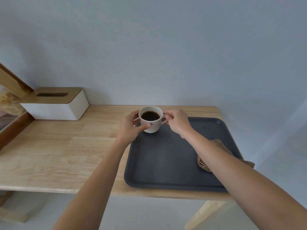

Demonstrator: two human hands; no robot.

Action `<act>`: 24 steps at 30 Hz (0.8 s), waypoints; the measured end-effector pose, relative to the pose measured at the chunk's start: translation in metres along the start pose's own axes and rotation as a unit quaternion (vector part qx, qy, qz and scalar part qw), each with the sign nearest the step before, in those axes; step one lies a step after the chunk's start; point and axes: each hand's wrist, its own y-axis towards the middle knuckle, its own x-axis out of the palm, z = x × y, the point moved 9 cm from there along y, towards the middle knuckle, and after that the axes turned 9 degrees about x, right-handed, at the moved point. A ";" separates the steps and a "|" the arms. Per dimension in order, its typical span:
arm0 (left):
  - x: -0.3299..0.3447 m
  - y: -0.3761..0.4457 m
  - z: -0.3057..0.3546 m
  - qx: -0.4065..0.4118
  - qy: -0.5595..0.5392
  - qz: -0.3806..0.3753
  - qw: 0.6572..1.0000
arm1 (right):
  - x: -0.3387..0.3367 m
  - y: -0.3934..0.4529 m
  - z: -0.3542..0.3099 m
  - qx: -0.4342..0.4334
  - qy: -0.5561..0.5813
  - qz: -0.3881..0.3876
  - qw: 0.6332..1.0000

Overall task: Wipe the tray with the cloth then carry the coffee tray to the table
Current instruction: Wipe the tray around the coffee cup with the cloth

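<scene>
A dark grey tray point(166, 163) lies on the right part of a light wooden table point(66, 155). A white cup of black coffee point(150, 119) is at the tray's far left corner. My left hand point(131, 128) wraps the cup's left side. My right hand point(177, 122) pinches the cup's handle on the right. I cannot tell whether the cup rests on the tray or hangs just above it. A crumpled tan cloth point(203, 162) lies on the tray's right side, partly hidden under my right forearm.
A white tissue box with a wooden lid point(56, 103) stands at the table's back left. A wooden-framed object point(11, 117) leans at the far left. A plain wall rises behind the table. The table's front edge and a leg point(204, 214) show below.
</scene>
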 end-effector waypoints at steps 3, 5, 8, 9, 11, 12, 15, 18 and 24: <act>-0.005 0.004 -0.012 -0.011 -0.005 -0.004 1.000 | 0.012 0.008 0.002 0.010 0.000 -0.009 1.000; -0.006 0.004 -0.019 -0.023 -0.013 -0.005 1.000 | 0.018 0.012 0.005 0.014 0.001 -0.016 1.000; -0.007 0.002 -0.024 -0.031 -0.028 0.000 0.999 | 0.019 0.013 0.007 0.014 0.008 -0.020 1.000; -0.006 0.000 -0.025 -0.034 -0.030 -0.001 0.999 | 0.019 0.012 0.006 0.008 0.002 -0.023 1.000; -0.003 -0.004 -0.025 -0.040 -0.031 -0.008 0.999 | 0.018 0.008 0.003 -0.002 -0.032 -0.046 0.998; -0.001 -0.007 -0.025 -0.044 -0.026 -0.010 0.999 | 0.017 0.005 0.003 -0.005 -0.048 -0.065 0.997; -0.002 -0.022 -0.023 -0.085 0.098 -0.004 0.992 | -0.004 -0.015 0.007 -0.020 -0.109 -0.111 0.988; 0.004 -0.066 -0.012 -0.100 0.248 -0.015 0.964 | -0.059 -0.060 0.029 -0.041 -0.187 -0.103 0.976; 0.033 -0.137 -0.019 -0.129 0.439 -0.067 0.887 | -0.091 -0.135 0.135 0.041 -0.355 -0.114 0.927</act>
